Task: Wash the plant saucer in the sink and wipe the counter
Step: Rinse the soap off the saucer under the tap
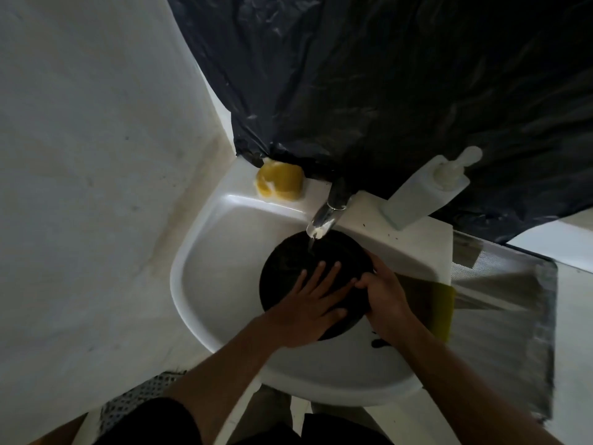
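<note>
Dim room, light flat & greyish, no hard shadows. Off-white plaster wall (pixel 80 123) fills the left of the view, scuffed w/ small dark specks. A yellowish stain band (pixel 179 200) runs diagonally down it toward the white sink (pixel 184 284). Behind the sink, crinkled black plastic sheeting (pixel 385 91) hangs across the top & right, hiding whatever's behind it, and its lower edge drapes onto the sink's back ledge. Right of the sink a grey shiny sheet (pixel 507 332) lies spread out & creased, w/ a darker grey strip (pixel 465 252) near its far corner. Pale floor (pixel 574 364) beyond it. Bottom left, a dotted perforated mat (pixel 138 399) lies on the floor.
</note>
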